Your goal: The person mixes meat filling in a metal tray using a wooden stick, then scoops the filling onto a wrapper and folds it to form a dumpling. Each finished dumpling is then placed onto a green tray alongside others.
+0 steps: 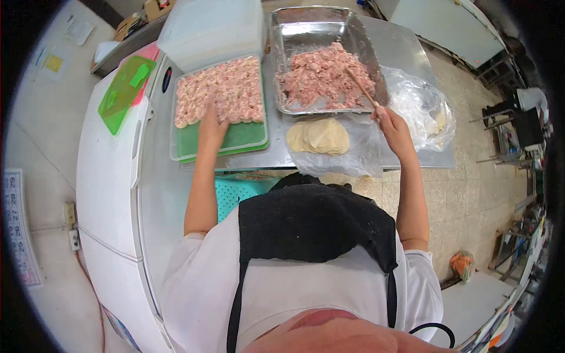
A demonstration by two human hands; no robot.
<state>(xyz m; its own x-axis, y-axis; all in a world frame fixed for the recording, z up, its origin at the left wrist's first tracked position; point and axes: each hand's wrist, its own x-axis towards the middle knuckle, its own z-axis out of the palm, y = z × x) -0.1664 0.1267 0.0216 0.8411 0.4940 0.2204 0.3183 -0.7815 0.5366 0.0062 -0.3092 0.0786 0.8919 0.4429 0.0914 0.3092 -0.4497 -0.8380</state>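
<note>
My left hand (213, 125) reaches over a plastic tray (241, 141) with a green base. Its fingers close around a small open-topped meat dumpling at the front edge of the packed rows of dumplings (238, 85). Part of that dumpling is hidden by the fingers. In my right hand (393, 128) is a thin wooden stick (361, 86), gripped near its lower end. The stick slants over pink minced meat (326, 76) heaped in a metal pan (306, 29). Round dough wrappers (318, 136) lie in a stack on a plastic sheet, between my hands.
Stacked clear plastic containers (212, 26) stand behind the tray. A crumpled clear plastic bag (421, 109) lies right of the pan on the metal table (406, 50). Green lids (125, 94) rest at the left. A turquoise basket (235, 194) sits below the table edge.
</note>
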